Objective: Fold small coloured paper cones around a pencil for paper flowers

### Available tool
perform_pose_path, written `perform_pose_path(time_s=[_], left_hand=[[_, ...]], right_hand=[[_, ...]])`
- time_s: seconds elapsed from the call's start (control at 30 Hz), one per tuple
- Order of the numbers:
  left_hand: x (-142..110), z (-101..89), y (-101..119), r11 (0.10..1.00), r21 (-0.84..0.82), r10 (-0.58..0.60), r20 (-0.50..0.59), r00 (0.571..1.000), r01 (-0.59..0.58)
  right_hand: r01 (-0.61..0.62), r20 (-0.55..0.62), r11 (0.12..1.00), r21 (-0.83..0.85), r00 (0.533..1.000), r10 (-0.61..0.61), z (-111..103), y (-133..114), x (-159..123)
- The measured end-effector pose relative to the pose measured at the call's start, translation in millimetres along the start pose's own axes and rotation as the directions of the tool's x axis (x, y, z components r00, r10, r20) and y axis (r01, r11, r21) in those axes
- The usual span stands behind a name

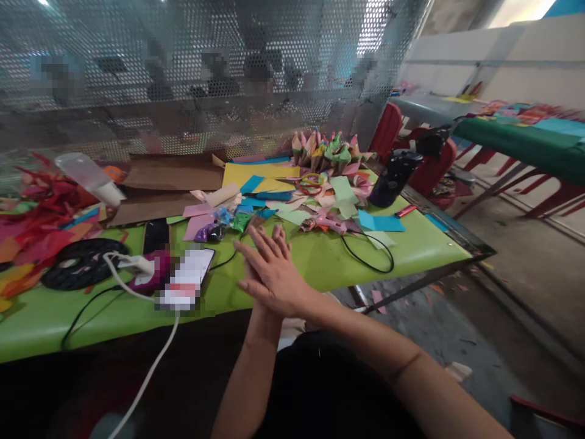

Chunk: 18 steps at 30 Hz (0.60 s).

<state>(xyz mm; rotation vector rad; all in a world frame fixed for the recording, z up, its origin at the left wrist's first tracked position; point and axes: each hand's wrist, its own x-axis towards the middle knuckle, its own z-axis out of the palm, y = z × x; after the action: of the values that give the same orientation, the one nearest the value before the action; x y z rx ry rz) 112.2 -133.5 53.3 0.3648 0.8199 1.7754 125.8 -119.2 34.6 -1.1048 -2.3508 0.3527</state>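
Observation:
My right hand [269,277] lies flat across my left hand [280,236], palm against palm, above the near edge of the green table [402,247]. Both hands have their fingers stretched out, and I see nothing between them. Only the fingertips and wrist of my left hand show behind the right one. Just left of the hands lies a phone [188,277] on a white charging cable [150,372]. Beyond the hands lie small foil-wrapped pieces [228,219] and a pink glue gun [322,224] with a black cord [370,259].
Coloured paper sheets and scraps [292,195] cover the table's middle, with folded paper cones [329,152] at the back. A dark bottle [393,177], a clear bottle [91,177], brown cardboard [173,174] and a black disc [82,262] are there too. A perforated metal screen [205,67] stands behind; red chairs [388,128] stand to the right.

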Motion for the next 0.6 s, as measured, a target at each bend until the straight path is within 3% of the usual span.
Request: perform_pose_path(time_s=[0.03,0.1,0.13,0.23,0.3,0.37,0.43,0.47,0.53,0.57,0.6], left_hand=[[-4,3.0,-3,0.980,-0.085,0.176,-0.035,0.984,-0.179],[-8,5.9,-7,0.937,-0.143,0.312,-0.074,0.947,-0.320],[-7,5.2,-6,0.948,-0.129,0.287,-0.059,0.956,-0.292],[3,-4.3,2,1.000,0.011,0.003,0.052,0.999,-0.004],[9,-12.1,7,0.987,0.042,-0.160,0.146,0.976,0.155],[11,-15.1,8,0.978,0.010,-0.208,0.184,0.961,0.210],[5,-11.4,3,0.994,-0.088,-0.061,0.106,0.993,0.071],[1,-7.7,0,0.988,-0.131,0.083,-0.005,0.997,-0.082],[-7,0.0,-6,0.939,-0.167,0.296,-0.048,0.954,-0.299],[-10,2.6,-7,0.928,-0.130,0.341,-0.078,0.937,-0.349],[-10,3.9,-7,0.942,-0.074,0.324,-0.055,0.945,-0.327]], right_hand=[[0.032,0.022,0.999,0.003,0.999,-0.032,2,-3,-6],[0.052,0.038,0.999,0.007,0.998,-0.053,3,-5,-10],[0.038,0.031,0.999,0.006,0.999,-0.038,2,-5,-7],[-0.056,-0.021,0.998,0.001,0.998,0.056,-9,3,15],[-0.095,-0.052,0.995,-0.004,0.994,0.095,-14,8,27],[-0.098,-0.067,0.995,-0.008,0.993,0.097,-15,9,28],[-0.062,-0.053,0.998,-0.006,0.997,0.061,-9,5,15],[-0.034,-0.036,0.999,-0.001,0.999,0.034,-5,2,7],[0.027,0.012,1.000,0.012,1.000,-0.027,2,-5,-8],[0.046,0.030,0.999,0.015,0.998,-0.046,5,-7,-12],[0.048,0.039,0.999,0.016,0.998,-0.049,5,-7,-13]])
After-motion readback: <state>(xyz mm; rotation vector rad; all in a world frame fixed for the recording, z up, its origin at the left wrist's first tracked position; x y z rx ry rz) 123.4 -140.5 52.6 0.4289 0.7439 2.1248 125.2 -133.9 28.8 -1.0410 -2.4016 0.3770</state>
